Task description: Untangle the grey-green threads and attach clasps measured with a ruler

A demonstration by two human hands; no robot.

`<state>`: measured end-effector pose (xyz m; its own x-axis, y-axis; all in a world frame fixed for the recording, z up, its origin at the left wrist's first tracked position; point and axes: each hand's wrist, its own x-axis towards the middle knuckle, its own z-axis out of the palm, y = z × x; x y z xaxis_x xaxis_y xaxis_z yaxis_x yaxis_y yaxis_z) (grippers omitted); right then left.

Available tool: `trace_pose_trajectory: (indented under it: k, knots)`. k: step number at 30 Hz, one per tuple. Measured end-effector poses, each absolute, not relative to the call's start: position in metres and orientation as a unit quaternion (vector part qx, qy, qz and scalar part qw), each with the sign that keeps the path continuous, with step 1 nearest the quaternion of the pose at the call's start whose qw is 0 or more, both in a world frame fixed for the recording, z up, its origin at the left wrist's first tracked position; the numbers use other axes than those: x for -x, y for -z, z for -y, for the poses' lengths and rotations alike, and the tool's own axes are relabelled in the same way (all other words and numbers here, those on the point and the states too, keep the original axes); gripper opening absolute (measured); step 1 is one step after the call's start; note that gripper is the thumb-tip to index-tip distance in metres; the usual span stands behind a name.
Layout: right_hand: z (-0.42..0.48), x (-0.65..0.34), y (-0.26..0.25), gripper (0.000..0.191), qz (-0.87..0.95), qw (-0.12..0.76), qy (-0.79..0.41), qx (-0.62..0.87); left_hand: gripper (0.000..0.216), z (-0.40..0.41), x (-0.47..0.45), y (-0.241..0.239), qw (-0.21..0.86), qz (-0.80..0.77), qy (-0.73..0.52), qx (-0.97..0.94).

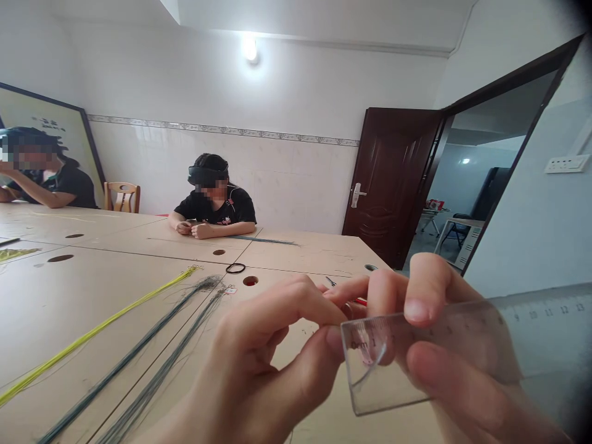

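My right hand [432,287] grips a clear plastic ruler [393,385], thumb on the near face and fingers on both sides of it. The ruler slants up to the right, its zero end toward my left hand [282,357]. Left thumb and forefinger are pinched together at that end's corner, touching or almost touching the edge. What they hold is too small to make out. A thin pale curved strand [370,372] shows at the ruler's zero end. Whether it runs into the pinch I cannot tell.
On the table lie a yellow wire bundle [102,331] and two dark grey-green wire bundles [139,357] [171,364]. A black ring [235,268] lies beyond them. A small red-handled tool [330,281] is partly hidden behind my fingers. Two people [217,203] [50,179] sit across the table.
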<state>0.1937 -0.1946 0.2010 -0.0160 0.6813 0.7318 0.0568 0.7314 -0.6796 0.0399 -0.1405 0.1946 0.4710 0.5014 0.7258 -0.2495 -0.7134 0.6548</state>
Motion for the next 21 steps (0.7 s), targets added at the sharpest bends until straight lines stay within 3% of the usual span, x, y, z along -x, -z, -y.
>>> trace_pose_trajectory:
  k: [21]
  knots:
    - [0.1971, -0.1862, -0.2016, 0.016, 0.638, 0.666, -0.278, 0.269, 0.014, 0.1371, -0.0372, -0.1887, 0.341, -0.067, -0.49, -0.799]
